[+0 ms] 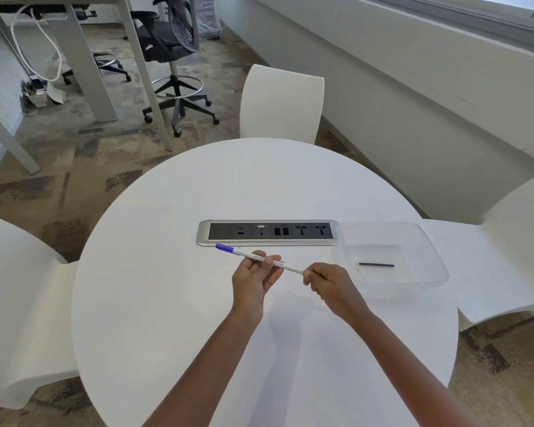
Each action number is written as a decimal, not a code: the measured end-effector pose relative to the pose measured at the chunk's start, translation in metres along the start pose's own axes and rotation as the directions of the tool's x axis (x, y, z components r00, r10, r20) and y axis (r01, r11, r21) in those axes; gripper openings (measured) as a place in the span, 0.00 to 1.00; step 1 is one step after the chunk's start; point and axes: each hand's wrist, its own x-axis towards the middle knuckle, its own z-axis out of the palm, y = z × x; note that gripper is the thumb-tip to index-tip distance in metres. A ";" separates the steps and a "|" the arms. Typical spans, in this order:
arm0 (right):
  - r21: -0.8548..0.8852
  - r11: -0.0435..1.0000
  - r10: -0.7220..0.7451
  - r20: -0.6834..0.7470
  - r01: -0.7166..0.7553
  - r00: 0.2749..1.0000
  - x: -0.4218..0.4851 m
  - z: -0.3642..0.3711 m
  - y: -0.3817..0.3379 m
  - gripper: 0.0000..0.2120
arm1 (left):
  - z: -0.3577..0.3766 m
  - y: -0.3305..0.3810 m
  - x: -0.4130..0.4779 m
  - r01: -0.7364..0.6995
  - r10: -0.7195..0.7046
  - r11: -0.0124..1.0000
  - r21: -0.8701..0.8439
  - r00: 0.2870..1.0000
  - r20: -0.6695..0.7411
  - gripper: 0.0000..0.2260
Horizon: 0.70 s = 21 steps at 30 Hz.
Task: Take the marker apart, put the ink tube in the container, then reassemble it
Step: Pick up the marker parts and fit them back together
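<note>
A slim white marker (287,266) with a blue cap (224,247) at its far-left end is held above the round white table (173,318). My left hand (253,278) grips its barrel around the middle. The marker's right end is pinched in the fingers of my right hand (327,288), and that end is hidden by them. To the right stands a clear plastic container (432,251). A thin dark ink tube (376,265) lies flat on its bottom, apart from both hands.
A silver and black socket panel (269,232) is set into the table just beyond the marker. White chairs stand at the far side (282,103), the left (16,303) and the right (512,241). A black office chair (173,50) stands further back.
</note>
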 end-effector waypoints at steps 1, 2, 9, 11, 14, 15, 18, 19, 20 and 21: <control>0.098 0.994 0.042 0.034 -0.045 0.999 0.001 -0.002 -0.001 0.17 | 0.001 0.001 0.000 -0.001 0.001 1.000 0.006 1.000 0.005 0.06; 0.167 0.983 0.066 0.065 -0.076 0.996 0.002 -0.003 -0.002 0.18 | 0.001 0.001 0.000 -0.002 0.002 1.000 0.010 1.000 0.006 0.06; -0.186 0.973 -0.163 -0.120 0.139 0.979 -0.005 0.003 0.001 0.04 | 0.002 0.003 0.002 0.002 -0.003 1.000 -0.017 0.998 -0.068 0.06; -0.389 0.893 -0.307 -0.153 0.228 0.939 -0.008 0.004 0.001 0.03 | 0.001 0.003 0.002 0.011 -0.013 1.000 -0.029 0.997 -0.078 0.06; -0.555 0.759 -0.487 -0.137 0.341 0.863 -0.010 0.003 0.000 0.01 | 0.000 0.002 0.001 0.022 -0.026 0.998 -0.052 0.998 -0.063 0.07; -0.576 0.732 -0.520 -0.129 0.363 0.844 -0.011 0.003 0.000 0.01 | 0.000 0.002 0.001 0.025 -0.028 0.998 -0.059 0.998 -0.055 0.07; -0.567 0.731 -0.529 -0.118 0.380 0.840 -0.009 0.002 -0.002 0.01 | 0.000 0.002 0.001 0.027 -0.030 0.997 -0.067 0.999 -0.041 0.07; -0.535 0.761 -0.501 -0.126 0.367 0.856 -0.007 0.002 -0.002 0.02 | 0.000 0.002 0.001 0.026 -0.028 0.997 -0.070 0.999 -0.035 0.07; -0.483 0.805 -0.456 -0.134 0.344 0.880 -0.006 0.002 -0.002 0.03 | 0.001 0.002 0.001 0.024 -0.026 0.997 -0.073 0.999 -0.027 0.07; -0.412 0.857 -0.394 -0.137 0.310 0.909 -0.005 0.003 -0.002 0.04 | 0.001 0.001 0.001 0.020 -0.021 0.997 -0.074 1.000 -0.018 0.07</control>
